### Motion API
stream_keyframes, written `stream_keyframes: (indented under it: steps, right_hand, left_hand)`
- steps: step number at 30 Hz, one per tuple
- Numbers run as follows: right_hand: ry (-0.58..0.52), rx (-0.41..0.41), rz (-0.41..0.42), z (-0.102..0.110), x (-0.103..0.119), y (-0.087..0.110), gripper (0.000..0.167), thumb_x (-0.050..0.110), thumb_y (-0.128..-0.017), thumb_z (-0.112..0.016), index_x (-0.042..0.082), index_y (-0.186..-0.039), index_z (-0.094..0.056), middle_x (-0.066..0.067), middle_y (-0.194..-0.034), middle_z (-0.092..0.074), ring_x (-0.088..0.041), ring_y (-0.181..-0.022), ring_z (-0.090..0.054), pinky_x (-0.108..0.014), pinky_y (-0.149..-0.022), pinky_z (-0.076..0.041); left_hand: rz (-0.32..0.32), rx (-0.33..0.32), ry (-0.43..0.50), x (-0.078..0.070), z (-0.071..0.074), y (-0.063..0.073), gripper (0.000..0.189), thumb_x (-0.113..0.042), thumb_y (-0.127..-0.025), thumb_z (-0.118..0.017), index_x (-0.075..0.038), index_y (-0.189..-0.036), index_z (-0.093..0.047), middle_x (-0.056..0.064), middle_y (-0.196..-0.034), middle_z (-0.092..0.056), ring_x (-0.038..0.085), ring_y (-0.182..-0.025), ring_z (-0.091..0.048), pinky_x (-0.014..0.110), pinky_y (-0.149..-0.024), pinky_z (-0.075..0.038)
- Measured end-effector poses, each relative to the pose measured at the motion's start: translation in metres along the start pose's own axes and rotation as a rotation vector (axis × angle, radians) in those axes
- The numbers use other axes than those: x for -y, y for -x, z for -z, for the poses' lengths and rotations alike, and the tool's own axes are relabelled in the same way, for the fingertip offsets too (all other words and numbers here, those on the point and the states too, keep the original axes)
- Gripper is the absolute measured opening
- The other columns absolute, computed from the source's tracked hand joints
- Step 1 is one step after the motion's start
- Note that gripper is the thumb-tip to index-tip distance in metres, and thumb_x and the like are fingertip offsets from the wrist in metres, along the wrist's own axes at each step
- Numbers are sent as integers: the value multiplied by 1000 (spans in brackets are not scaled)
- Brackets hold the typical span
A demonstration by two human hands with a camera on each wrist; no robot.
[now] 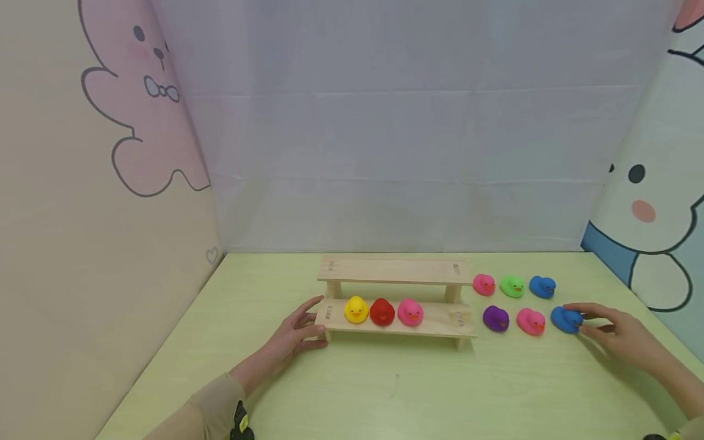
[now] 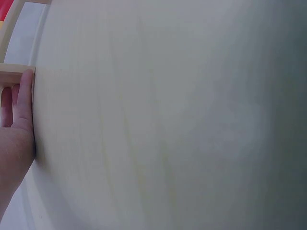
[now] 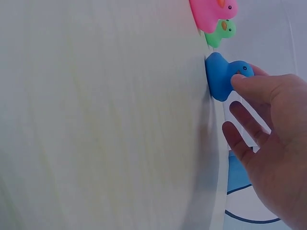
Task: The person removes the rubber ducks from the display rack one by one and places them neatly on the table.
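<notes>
My left hand point(image 1: 290, 337) grips the left end of a two-step wooden stand point(image 1: 392, 271), with its fingers and thumb at the lower step's end. In the left wrist view, fingers point(image 2: 23, 103) reach up to the plank's edge. On the lower step sit a yellow duck point(image 1: 356, 310), a red duck point(image 1: 382, 312) and a pink duck point(image 1: 410, 312). Far to the right, my right hand point(image 1: 624, 335) pinches a blue rubber duck point(image 3: 221, 76) by the head between thumb and forefinger. Its other fingers are spread away from the duck, which is at the tabletop.
Near the held duck stand a pink duck point(image 1: 531, 321) and a purple duck point(image 1: 496, 319). Behind them are another pink duck point(image 1: 484, 285), a green duck point(image 1: 512, 286) and a second blue duck point(image 1: 542, 287). Cloth walls point(image 1: 407, 134) enclose the table point(image 1: 352, 391).
</notes>
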State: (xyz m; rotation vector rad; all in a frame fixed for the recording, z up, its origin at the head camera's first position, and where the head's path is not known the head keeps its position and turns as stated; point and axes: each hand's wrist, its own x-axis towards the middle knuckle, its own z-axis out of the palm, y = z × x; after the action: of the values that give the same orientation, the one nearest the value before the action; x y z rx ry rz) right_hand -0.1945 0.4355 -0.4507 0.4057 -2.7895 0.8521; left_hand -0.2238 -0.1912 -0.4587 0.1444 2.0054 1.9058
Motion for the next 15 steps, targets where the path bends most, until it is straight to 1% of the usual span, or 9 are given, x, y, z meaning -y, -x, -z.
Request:
stream_keyframes:
  steps: [5, 10, 12, 15]
  right_hand:
    - [-47, -5, 11, 1, -3, -1, 34, 9, -91, -70, 3, -124, -64, 52, -113, -37, 35, -100, -34, -15, -65, -52]
    - [-65, -11, 25, 2, -4, -1, 34, 8, -91, -69, 4, -124, -64, 52, -114, -38, 35, -101, -35, -14, -65, -52]
    - [-63, -7, 12, 2, -4, 0, 34, 9, -90, -70, 5, -124, -64, 52, -114, -38, 33, -100, -35, -15, -65, -52]
    - [-54, 21, -17, 2, -3, 0, 38, 11, -89, -72, 4, -126, -63, 52, -112, -37, 30, -96, -35, -16, -66, -52]
  left_hand:
    - [0, 0, 0, 0, 0, 0, 73, -20, -94, -67, -29, -155, -28, 19, -143, -46, 23, -115, -63, 40, -95, -56]
    - [-1, 8, 0, 1, 1, -1, 73, -21, -94, -67, -30, -155, -28, 20, -144, -45, 23, -115, -63, 40, -95, -56]
    - [-2, 9, 4, 1, 1, -2, 73, -21, -94, -67, -30, -155, -29, 20, -144, -45, 23, -115, -63, 40, -95, -56]
    - [-4, 10, 4, 2, 1, -2, 73, -21, -94, -67, -30, -155, -29, 20, -145, -45, 22, -115, -63, 40, -95, -56]
